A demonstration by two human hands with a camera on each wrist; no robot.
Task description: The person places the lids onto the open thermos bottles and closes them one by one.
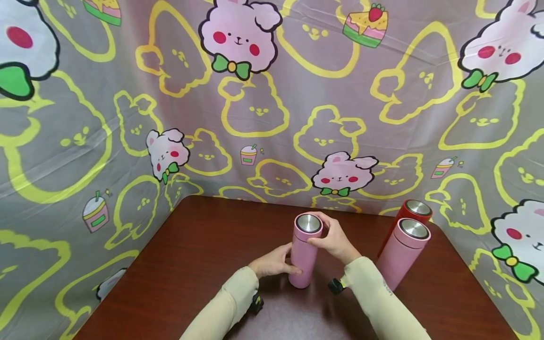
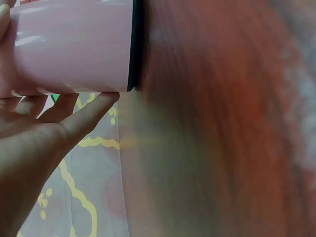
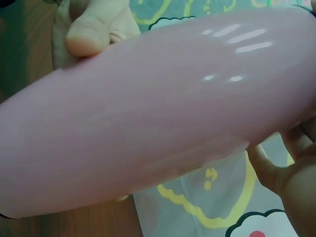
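Note:
Between both hands a pink thermos flask (image 1: 303, 262) stands upright, its round silver-topped lid (image 1: 309, 223) facing up. My left hand (image 1: 272, 262) grips the flask's lower body from the left, thumb across the front. Up at the lid, my right hand (image 1: 336, 240) holds the flask from the right, thumb in front and fingers behind. In the left wrist view the black base ring (image 2: 136, 47) shows close over the tabletop. The right wrist view is filled by the glossy pink body (image 3: 163, 113), with the left thumb (image 3: 89, 37) pressed on it.
To the right, a second pink flask (image 1: 401, 257) stands beside my right forearm, partly covering a red flask (image 1: 414, 215) behind it. Both rest on the dark brown wooden table (image 1: 204, 245). A patterned cloth (image 1: 263, 156) hangs behind the table and along its sides.

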